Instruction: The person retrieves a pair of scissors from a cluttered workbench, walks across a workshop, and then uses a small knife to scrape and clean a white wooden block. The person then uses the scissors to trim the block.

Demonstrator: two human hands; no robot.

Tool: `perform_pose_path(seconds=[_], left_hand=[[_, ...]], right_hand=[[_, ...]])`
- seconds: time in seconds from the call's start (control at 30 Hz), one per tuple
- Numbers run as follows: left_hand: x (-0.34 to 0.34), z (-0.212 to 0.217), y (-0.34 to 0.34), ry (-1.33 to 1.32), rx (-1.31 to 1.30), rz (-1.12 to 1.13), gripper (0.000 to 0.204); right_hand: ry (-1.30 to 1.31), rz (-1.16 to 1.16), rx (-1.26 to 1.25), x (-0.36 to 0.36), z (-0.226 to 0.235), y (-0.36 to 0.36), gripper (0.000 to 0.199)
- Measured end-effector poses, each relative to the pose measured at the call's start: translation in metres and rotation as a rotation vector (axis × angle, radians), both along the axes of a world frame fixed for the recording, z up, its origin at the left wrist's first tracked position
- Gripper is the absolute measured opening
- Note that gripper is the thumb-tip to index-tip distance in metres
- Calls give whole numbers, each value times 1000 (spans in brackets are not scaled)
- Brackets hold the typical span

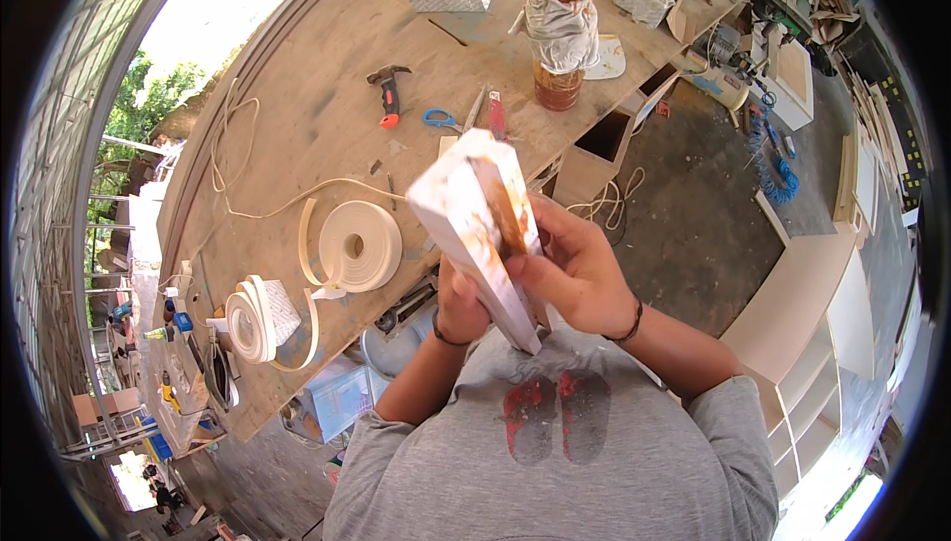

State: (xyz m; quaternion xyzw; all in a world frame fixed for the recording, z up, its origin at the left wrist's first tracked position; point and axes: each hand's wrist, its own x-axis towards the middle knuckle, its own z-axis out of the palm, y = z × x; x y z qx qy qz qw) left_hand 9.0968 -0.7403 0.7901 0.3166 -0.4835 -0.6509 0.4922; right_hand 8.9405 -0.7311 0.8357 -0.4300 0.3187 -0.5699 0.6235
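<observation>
Head view, board: I see a white board piece (474, 234) held up on end in front of my chest, its narrow edge turned toward me and smeared with brown glue.
Left hand: my left hand (462, 305) is wrapped around the lower part of the board from behind – a firm grasp, fingers mostly hidden by the panel.
Right hand: my right hand (575, 269) is pressed against the glued edge, fingertips on the brown smear, closed on the board from the right side.
Step in hand: I judge that glue is being spread along the edge by finger – the coating looks patchy, heavier near the middle.
Next move: I would say it calls for an even stroke along the full edge while the left hand keeps the board steady.
Worktop: the plywood worktop (327, 75) lies beyond the board. On it sit a roll of pale edge banding (360, 246) and a second roll (254, 318) nearer the left end, both well apart from the hands.
Other things: a hammer (388, 95), blue-handled scissors (444, 119) and a glue jar (558, 85) wrapped in a rag stand farther up.
</observation>
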Motion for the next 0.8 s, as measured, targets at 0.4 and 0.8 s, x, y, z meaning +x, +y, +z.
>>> perform_pose_path(seconds=[0.4, 0.8], left_hand=[[-12, 35, -9, -213, -183, 51, 39], [-12, 44, -18, -127, -72, 99, 58]], right_hand=[[-14, 156, 288, -29, -18, -10, 38], [107, 217, 90, -26, -31, -3, 58]])
